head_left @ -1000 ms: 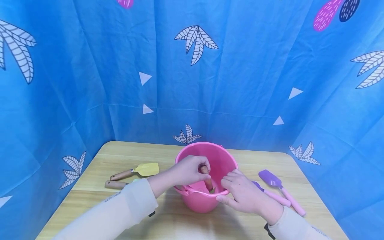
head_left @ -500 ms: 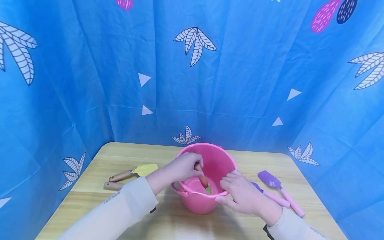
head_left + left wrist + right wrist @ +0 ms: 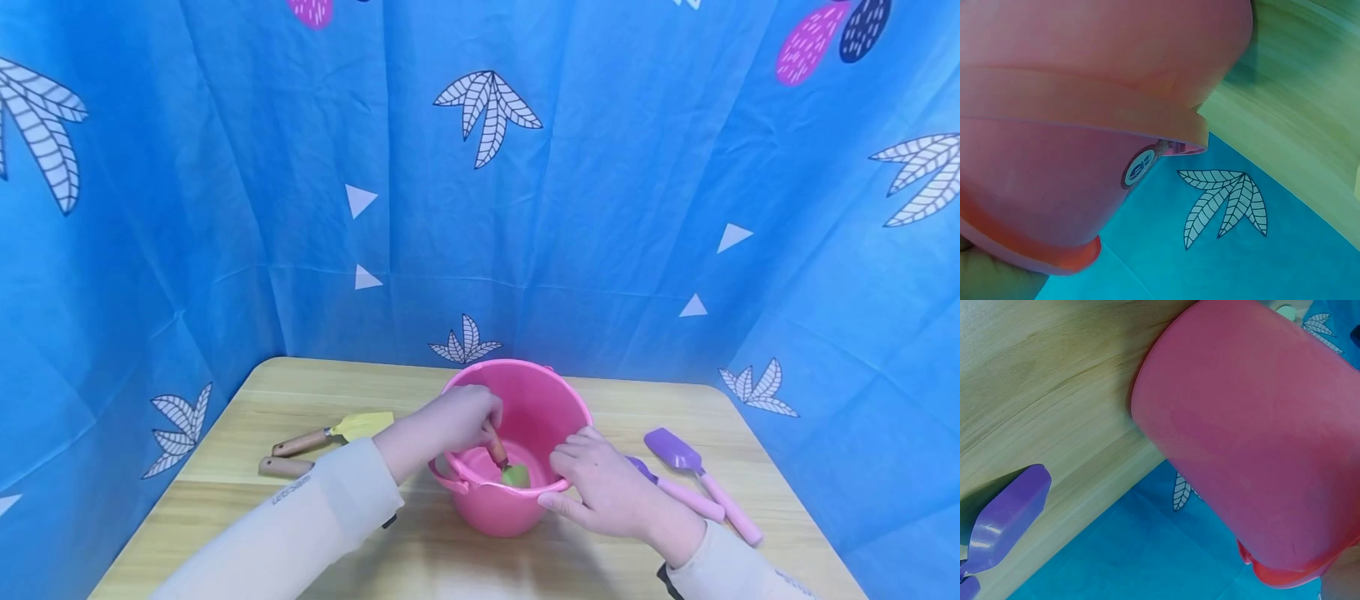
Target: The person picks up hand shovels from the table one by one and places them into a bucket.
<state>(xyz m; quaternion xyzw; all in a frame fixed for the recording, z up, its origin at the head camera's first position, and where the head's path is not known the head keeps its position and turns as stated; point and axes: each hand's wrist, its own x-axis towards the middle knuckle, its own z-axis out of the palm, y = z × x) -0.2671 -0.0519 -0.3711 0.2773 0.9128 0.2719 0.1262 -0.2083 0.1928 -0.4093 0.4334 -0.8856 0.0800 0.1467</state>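
A pink bucket stands on the table in the head view, its mouth tipped toward me. My left hand reaches over the rim and holds a small hand trowel by its wooden handle. The trowel's green blade points down inside the bucket. On the near right side, my right hand grips the bucket's rim, thumb outside and fingers over the edge. Both wrist views mostly show the bucket's outer wall, with a bit of the right hand at the rim in the right wrist view.
Left of the bucket lie a yellow trowel and a wooden handle, the rest hidden by my sleeve. A purple shovel with a pink handle and a second similar tool lie right. Blue patterned cloth surrounds the wooden table.
My left hand has shifted slightly left, and the trowel has tilted so its green blade shows more fully inside the bucket. The right hand keeps its hold on the rim.
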